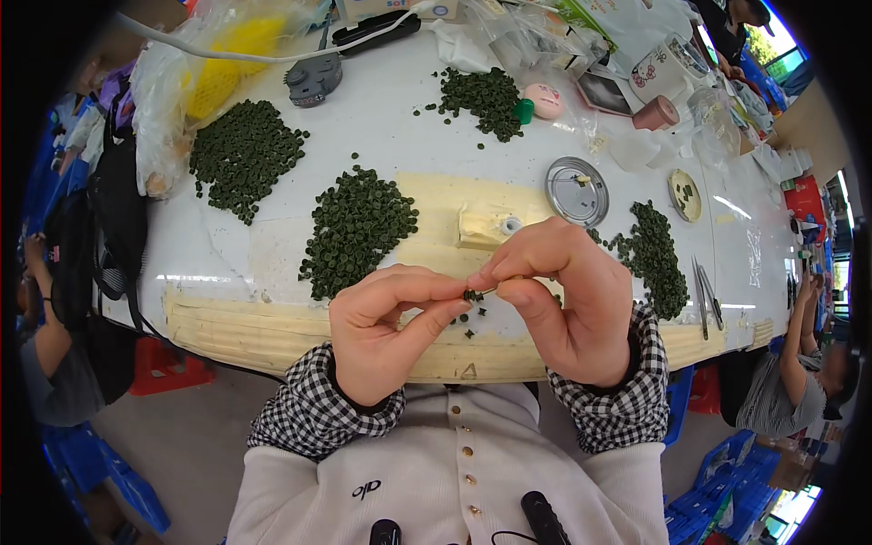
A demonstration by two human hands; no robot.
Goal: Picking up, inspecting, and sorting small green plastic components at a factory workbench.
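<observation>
My left hand [391, 331] pinches a small dark green piece [471, 295] between thumb and fingertips, above the table's near edge. Close against it, my right hand [572, 304] is closed in a pinch too; a thin, light sliver shows at its fingertips, too small to name. A few loose green pieces [469, 333] lie on the table under my hands. To the left of my left hand spreads a large heap of small round dark green pieces [359, 232]. Just beyond my fingers sits a block wrapped in yellowish tape [481, 227], with a white ring on it.
More green heaps lie at far left [245, 154], far middle [486, 104] and right [656, 259]. A round metal lid [577, 204], tweezers [700, 304] and a shallow dish [686, 195] are to the right. Plastic bags [163, 100] crowd the far left. Other people sit at both sides.
</observation>
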